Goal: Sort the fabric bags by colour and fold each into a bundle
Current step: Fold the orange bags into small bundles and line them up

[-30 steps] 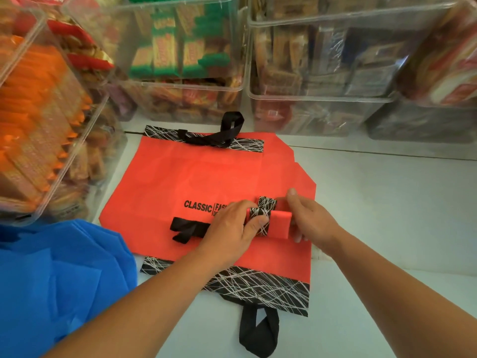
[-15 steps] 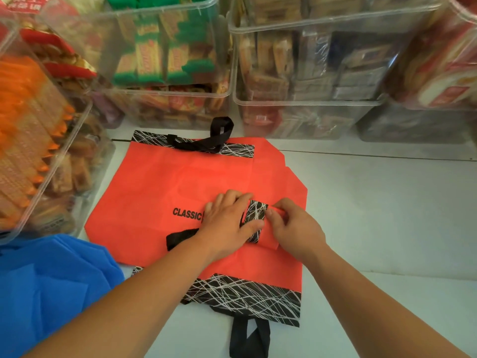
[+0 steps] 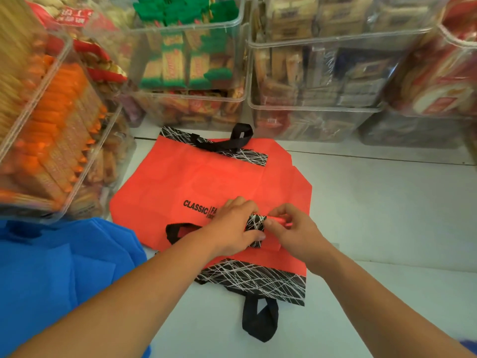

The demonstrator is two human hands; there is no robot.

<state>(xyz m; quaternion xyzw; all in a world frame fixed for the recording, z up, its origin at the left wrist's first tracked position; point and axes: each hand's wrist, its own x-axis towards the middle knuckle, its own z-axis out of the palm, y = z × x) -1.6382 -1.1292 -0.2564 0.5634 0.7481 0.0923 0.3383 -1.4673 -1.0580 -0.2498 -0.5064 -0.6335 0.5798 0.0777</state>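
On two flat orange bags (image 3: 206, 177), left hand (image 3: 232, 228) and right hand (image 3: 291, 229) each pinch one rolled bundle (image 3: 254, 223).

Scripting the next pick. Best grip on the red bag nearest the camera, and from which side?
Take the black handle loop at its near edge, from the near side. It juts past the patterned band onto bare table; the red bag lies flat, with the left hand and right hand gripping a folded bundle on top.

Bright, even light; edges bend, perhaps blurred.
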